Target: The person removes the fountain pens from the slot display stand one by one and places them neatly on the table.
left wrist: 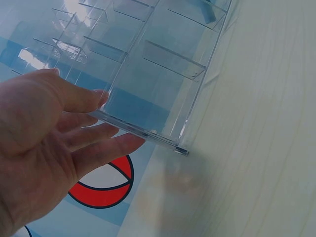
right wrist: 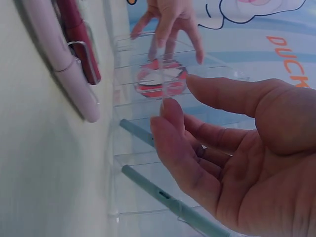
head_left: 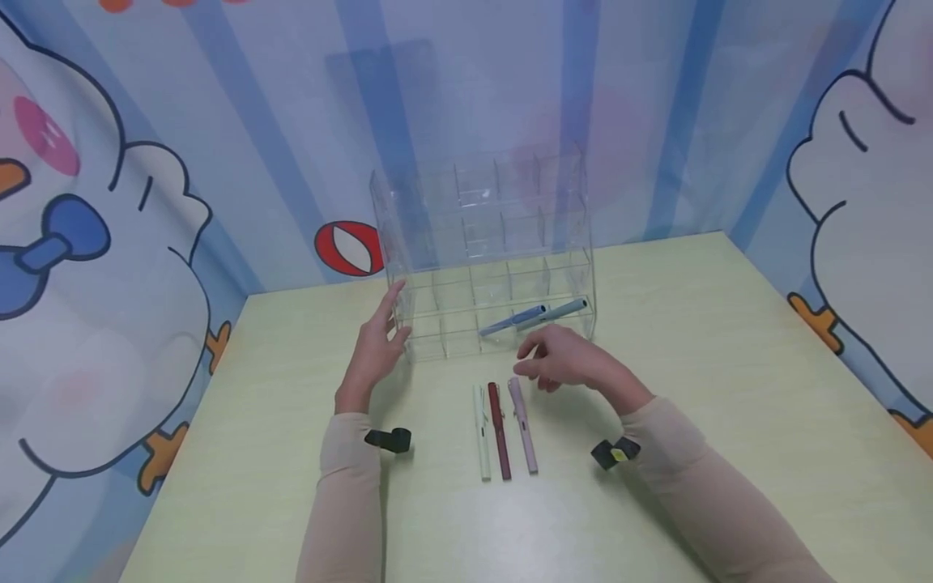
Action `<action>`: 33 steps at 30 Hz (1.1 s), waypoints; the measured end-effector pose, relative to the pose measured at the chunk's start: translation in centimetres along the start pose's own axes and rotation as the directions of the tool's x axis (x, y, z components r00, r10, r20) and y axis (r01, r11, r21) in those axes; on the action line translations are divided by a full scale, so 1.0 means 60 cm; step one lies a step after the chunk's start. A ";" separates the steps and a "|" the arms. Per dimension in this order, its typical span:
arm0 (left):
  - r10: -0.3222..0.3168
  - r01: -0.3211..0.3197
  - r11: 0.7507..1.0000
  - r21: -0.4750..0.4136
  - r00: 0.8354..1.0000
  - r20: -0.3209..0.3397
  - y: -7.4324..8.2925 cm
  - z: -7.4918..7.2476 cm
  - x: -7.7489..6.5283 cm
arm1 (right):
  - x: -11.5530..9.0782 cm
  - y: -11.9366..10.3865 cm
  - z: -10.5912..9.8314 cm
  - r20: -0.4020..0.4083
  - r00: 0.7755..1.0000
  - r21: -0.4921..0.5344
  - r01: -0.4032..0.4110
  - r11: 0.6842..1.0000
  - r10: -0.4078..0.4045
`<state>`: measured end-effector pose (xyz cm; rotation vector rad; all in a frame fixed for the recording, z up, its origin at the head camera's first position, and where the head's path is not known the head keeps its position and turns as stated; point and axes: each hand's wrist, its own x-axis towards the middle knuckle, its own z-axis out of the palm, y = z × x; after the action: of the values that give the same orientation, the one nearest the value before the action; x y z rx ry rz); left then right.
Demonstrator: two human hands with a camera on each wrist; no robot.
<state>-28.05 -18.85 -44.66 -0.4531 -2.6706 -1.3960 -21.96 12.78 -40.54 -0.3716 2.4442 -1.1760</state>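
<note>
A clear acrylic pen rack with stepped rows of compartments stands on the table. My left hand grips its left side wall, thumb on the inner face and fingers behind. Two pens lean in the front row toward the right: a blue pen and a grey-green pen. My right hand hovers just before them, fingers loosely bent with nothing between thumb and fingertips. Below it on the table lie a lilac pen, a dark red pen and a pale green pen, side by side.
The pale wooden table meets a cartoon-printed backdrop right behind the rack. Printed bird figures flank the table on both sides. Each sleeve carries a small black wrist camera.
</note>
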 end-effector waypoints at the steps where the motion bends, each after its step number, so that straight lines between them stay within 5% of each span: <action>1: -0.003 0.003 1.000 -0.001 1.000 0.001 0.000 0.000 0.000 | -0.003 -0.003 -0.001 -0.003 1.000 0.006 0.000 1.000 0.000; 9: -0.005 0.005 1.000 0.017 1.000 0.005 0.002 0.000 0.000 | -0.028 -0.013 -0.015 -0.043 0.998 0.038 0.047 0.998 -0.045; 18: 0.002 -0.002 1.000 0.018 1.000 0.003 0.001 -0.006 0.001 | -0.031 -0.004 -0.022 -0.145 0.964 0.005 0.226 0.974 -0.223; 24: 0.006 -0.006 1.000 0.007 1.000 -0.006 0.001 -0.008 0.002 | -0.016 0.017 -0.021 -0.326 0.906 -0.059 0.267 0.962 -0.271; 33: -0.016 0.015 1.000 0.010 1.000 0.005 0.000 -0.002 0.000 | -0.010 0.041 -0.040 -0.544 0.786 -0.072 0.306 0.949 -0.294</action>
<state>-28.05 -18.92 -44.58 -0.4368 -2.6898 -1.3870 -22.70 16.16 -40.95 -0.4867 2.9376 -1.6300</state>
